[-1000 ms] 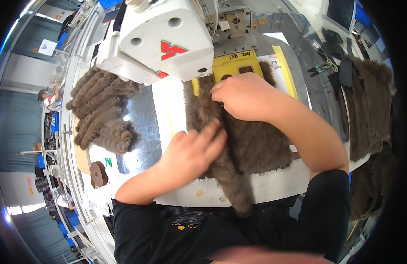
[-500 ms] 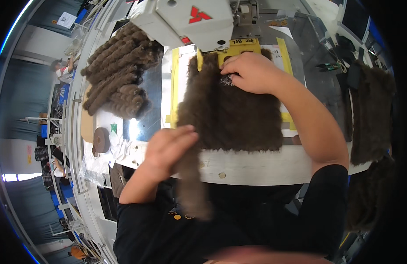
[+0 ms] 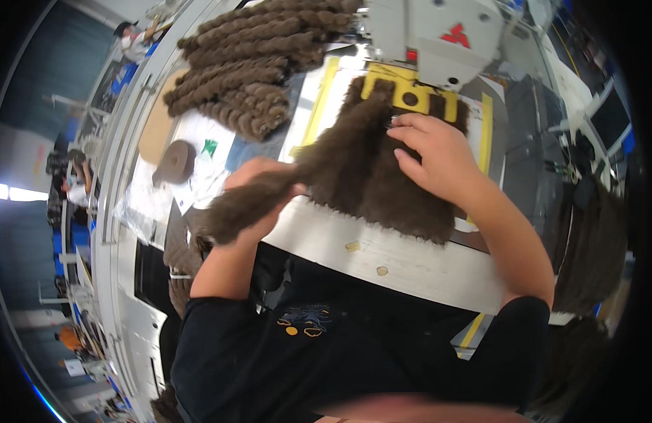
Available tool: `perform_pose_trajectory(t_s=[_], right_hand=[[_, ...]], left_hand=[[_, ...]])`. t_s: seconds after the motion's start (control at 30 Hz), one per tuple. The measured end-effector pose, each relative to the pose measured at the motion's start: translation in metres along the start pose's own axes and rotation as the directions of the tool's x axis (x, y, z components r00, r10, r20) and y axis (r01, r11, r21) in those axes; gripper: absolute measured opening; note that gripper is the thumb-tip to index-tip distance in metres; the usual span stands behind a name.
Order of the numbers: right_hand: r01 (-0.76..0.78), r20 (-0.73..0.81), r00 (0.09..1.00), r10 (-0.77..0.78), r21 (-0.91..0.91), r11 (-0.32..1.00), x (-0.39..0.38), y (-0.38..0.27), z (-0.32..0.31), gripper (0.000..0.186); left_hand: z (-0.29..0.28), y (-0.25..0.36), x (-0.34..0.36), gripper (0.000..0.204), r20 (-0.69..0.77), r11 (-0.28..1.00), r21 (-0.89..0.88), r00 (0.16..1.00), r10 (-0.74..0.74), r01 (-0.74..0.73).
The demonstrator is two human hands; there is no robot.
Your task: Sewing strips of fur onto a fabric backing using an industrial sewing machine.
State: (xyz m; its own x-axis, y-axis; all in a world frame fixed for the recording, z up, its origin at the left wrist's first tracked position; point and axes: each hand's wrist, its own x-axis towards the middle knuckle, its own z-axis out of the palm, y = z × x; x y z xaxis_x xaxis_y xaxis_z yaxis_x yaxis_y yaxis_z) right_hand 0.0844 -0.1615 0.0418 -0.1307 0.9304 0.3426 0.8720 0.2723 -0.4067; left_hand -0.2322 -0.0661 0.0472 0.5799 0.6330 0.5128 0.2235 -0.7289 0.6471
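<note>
**Fur strip (image 3: pixel 252 201) gripped left, right hand (image 3: pixel 438 151) spread on fur panel (image 3: pixel 403 201)**

Strip runs diagonally: far end at the yellow plate (image 3: pixel 412 99), middle over the panel's left part, free end pointing toward the person's lower left. Left hand (image 3: pixel 268 217) has fingers wrapped around it, just off the panel; free end sticks out over the wrist.

Right hand: palm down, fingers apart, fingertips just short of the plate. Can't tell whether they pinch anything.

Panel: far edge under the plate, pale fringed near edge out on the white tabletop (image 3: pixel 410 264). Band of tabletop between that fringe and the rounded front edge; torso right up against it. Right side tight: narrow gap to the yellow tape (image 3: pixel 487 134).

Machine head (image 3: pixel 456 35) sits beyond the plate, so little room above the fingertips. Left of the strip: brown roll (image 3: pixel 174 162) near, ridged fur pile (image 3: pixel 262 49) farther up. More fur (image 3: pixel 590 247) hangs at far right, well apart from the right hand.
</note>
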Motion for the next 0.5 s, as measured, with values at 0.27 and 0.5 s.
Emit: perform_pose_trajectory(t_s=[0.27, 0.5], right_hand=[[0.3, -0.117, 0.953, -0.278, 0.269, 0.915, 0.03, -0.09, 0.022, 0.039], [0.251, 0.058, 0.959, -0.279, 0.288, 0.924, 0.034, -0.087, 0.026, 0.031]], left_hand=[[-0.003, 0.034, 0.005, 0.043, 0.093, 0.989, -0.045, 0.986, 0.142, -0.138], [-0.028, 0.045, 0.006, 0.05, 0.006, 0.94, -0.171, 0.954, 0.301, -0.296]])
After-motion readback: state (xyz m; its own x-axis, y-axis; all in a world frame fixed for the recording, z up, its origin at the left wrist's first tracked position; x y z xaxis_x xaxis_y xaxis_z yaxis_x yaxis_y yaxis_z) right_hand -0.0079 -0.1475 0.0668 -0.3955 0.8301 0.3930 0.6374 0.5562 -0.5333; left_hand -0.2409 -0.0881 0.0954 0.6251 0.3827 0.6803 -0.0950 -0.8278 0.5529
